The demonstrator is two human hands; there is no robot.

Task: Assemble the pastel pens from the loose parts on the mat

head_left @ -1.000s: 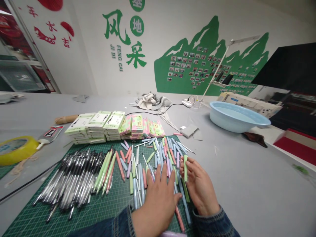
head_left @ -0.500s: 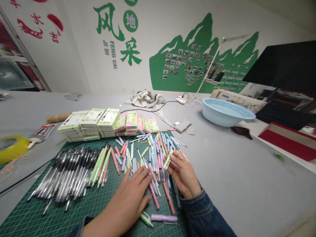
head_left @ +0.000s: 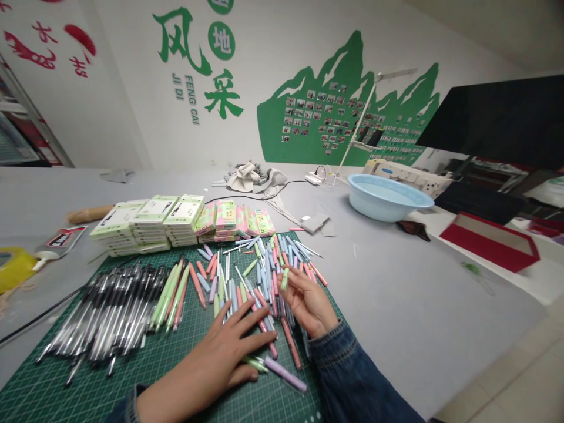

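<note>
My right hand (head_left: 308, 299) is raised just above the right side of a pile of pastel pen parts (head_left: 264, 267). A light green pen piece (head_left: 285, 278) is pinched between its thumb and fingers, seen nearly end-on. Over the lower part of the pile, my left hand (head_left: 222, 346) lies palm down with its fingers spread, touching the loose pieces. By its thumb are a purple pen barrel (head_left: 285, 375) and a green one, partly covered. A row of pink and green pens (head_left: 170, 294) and many clear pens with black grips (head_left: 118, 305) lie to the left on the green cutting mat (head_left: 176, 376).
Stacked white-green boxes (head_left: 152, 214) and small pink-green boxes (head_left: 227, 216) stand behind the mat. Grey cloth scraps (head_left: 255, 176), a blue basin (head_left: 388, 200) and a red box (head_left: 489, 241) lie further off. Glue tube (head_left: 59, 242) and yellow tape (head_left: 15, 265) are at left.
The green piece in my right hand has turned to point more toward the camera. My left hand's fingers have spread wider, and the purple barrel near its thumb has swung to a slant. The view has shifted right.
</note>
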